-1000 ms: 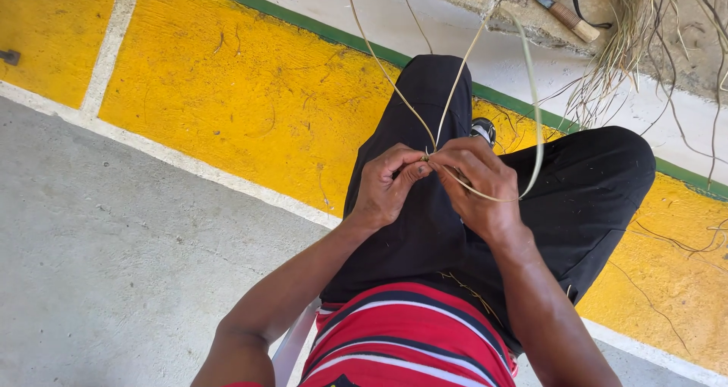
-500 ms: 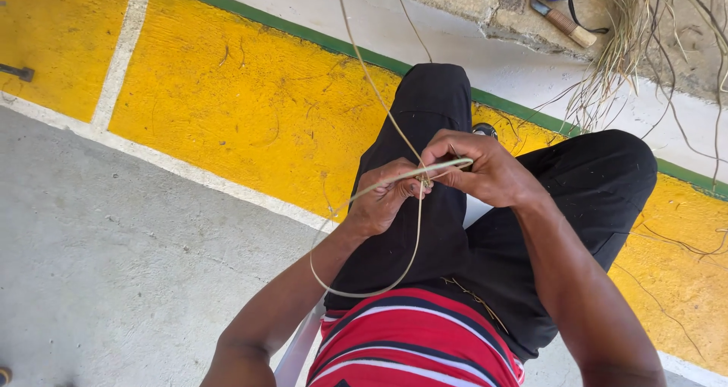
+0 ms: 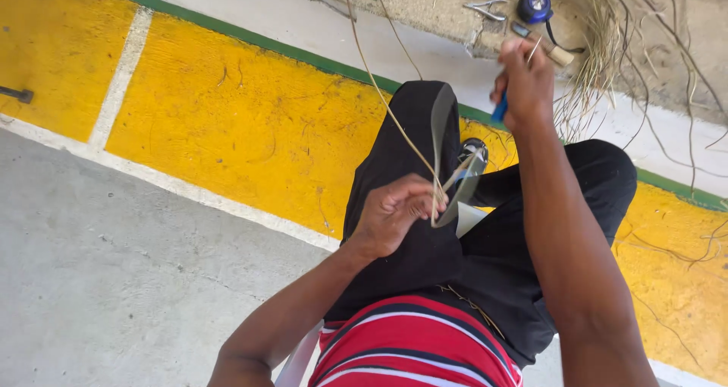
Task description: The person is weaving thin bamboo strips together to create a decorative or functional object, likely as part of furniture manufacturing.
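- Landmark for all places: the black-trousered knee (image 3: 413,129) of the seated person, raised over the yellow painted floor band (image 3: 250,121).
- Left hand (image 3: 394,214): just below the knee, over the thigh. Grip narrow, fingers curled and pinched on the gathered end of thin tan cane strands (image 3: 383,99).
- The strands run from that pinch up past the left side of the knee and out of the top of the view; a short end sticks out to the right of the pinch.
- A thin grey curved strip (image 3: 440,129) stands up from the pinch along the knee. Its material cannot be told; it is blurred.
- Right hand (image 3: 525,83): raised above and to the right of the knee, well apart from the left hand. Grip shut around a blue-handled object (image 3: 500,108); only a bit of the handle shows, so the tool's kind cannot be told. A thin pale strand rises from the fist.
- Beyond the knee, on the grey concrete ledge (image 3: 425,7): a loose heap of dry straw-coloured fibres (image 3: 599,45), small metal pliers (image 3: 485,7), a blue round device (image 3: 535,4), a wooden-handled tool (image 3: 552,49).
- Judgement on progress: early. Strands are only gathered and held; no woven or knotted form is visible, and the heap of fibres lies unused.
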